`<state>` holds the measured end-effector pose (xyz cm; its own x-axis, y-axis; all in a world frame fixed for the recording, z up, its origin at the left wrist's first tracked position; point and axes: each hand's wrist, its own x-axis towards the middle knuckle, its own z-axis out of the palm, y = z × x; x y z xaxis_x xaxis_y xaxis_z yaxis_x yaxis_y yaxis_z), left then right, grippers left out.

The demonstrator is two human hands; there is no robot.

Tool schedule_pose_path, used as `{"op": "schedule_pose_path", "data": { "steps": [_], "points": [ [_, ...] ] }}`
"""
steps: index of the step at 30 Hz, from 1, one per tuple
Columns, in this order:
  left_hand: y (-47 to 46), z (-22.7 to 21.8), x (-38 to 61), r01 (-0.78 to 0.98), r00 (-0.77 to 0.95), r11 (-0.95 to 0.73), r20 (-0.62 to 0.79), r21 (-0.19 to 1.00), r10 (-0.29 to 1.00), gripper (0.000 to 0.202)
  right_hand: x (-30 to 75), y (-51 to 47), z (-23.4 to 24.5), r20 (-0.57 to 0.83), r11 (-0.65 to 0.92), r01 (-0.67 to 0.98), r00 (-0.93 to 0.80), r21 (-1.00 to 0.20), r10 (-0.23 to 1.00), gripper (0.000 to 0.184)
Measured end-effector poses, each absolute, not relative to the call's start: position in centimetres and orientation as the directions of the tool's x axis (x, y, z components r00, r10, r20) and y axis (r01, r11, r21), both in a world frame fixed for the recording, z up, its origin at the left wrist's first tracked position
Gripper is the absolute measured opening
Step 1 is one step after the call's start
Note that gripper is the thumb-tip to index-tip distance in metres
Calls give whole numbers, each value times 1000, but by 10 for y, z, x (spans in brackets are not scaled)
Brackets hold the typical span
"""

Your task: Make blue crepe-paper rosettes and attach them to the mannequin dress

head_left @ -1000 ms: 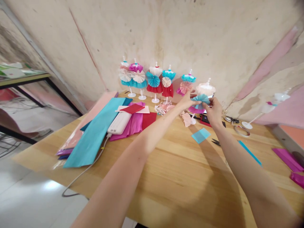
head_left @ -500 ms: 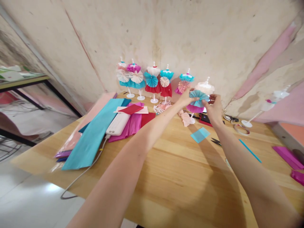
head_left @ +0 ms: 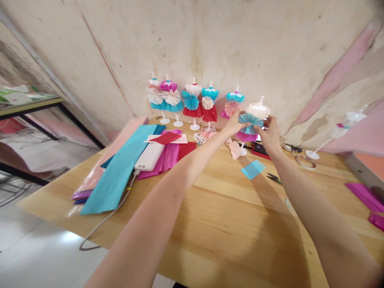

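Note:
Both my hands are raised above the far edge of the wooden table. My left hand (head_left: 235,125) pinches the left side of a pleated blue paper fan (head_left: 249,122), and my right hand (head_left: 270,134) holds its right side. The fan sits against a miniature dress on a white stand (head_left: 242,151), with a white ruffled top (head_left: 258,110) and a magenta skirt (head_left: 247,137). My hands and the fan hide part of the dress.
Several paper dresses (head_left: 192,102) stand along the wall. Crepe paper sheets (head_left: 117,172) and a white power bank (head_left: 149,156) lie left; a blue paper square (head_left: 253,169), scissors (head_left: 273,179) and tape (head_left: 305,161) lie right. The table's near-left edge (head_left: 60,212) drops away.
Both hands have risen slightly, carrying the fan a little up and left. My right fingers have shifted further onto the fan, and it now sits closer to the dress.

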<state>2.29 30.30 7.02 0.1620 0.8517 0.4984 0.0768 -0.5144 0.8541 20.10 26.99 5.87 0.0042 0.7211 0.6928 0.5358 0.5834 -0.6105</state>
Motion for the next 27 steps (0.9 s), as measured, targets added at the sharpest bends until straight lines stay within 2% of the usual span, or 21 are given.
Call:
{"op": "schedule_pose_path", "data": {
  "steps": [3, 8, 11, 18, 20, 24, 27],
  "points": [
    [301, 72, 21, 35, 174, -496, 483, 868, 858, 66, 201, 271, 60, 693, 582, 539, 4, -609, 721, 48],
    [291, 75, 16, -33, 287, -410, 402, 911, 869, 67, 198, 271, 61, 688, 574, 538, 17, -618, 725, 48],
    [287, 70, 15, -20, 247, -421, 412, 907, 877, 65, 195, 267, 60, 687, 578, 525, 19, -625, 726, 47],
    [279, 58, 13, 144, 71, -551, 547, 822, 834, 33, 191, 257, 62, 691, 583, 525, 13, -620, 722, 45],
    [274, 57, 10, 145, 50, -562, 562, 814, 826, 26, 193, 253, 63, 695, 576, 542, 20, -612, 718, 46],
    [262, 53, 9, 51, 51, -475, 472, 879, 880, 23, 195, 243, 60, 684, 549, 577, 22, -605, 729, 49],
    [256, 49, 14, -141, 35, -339, 347, 930, 937, 21, 193, 237, 58, 637, 530, 592, -36, -608, 770, 51]
  ]
}}
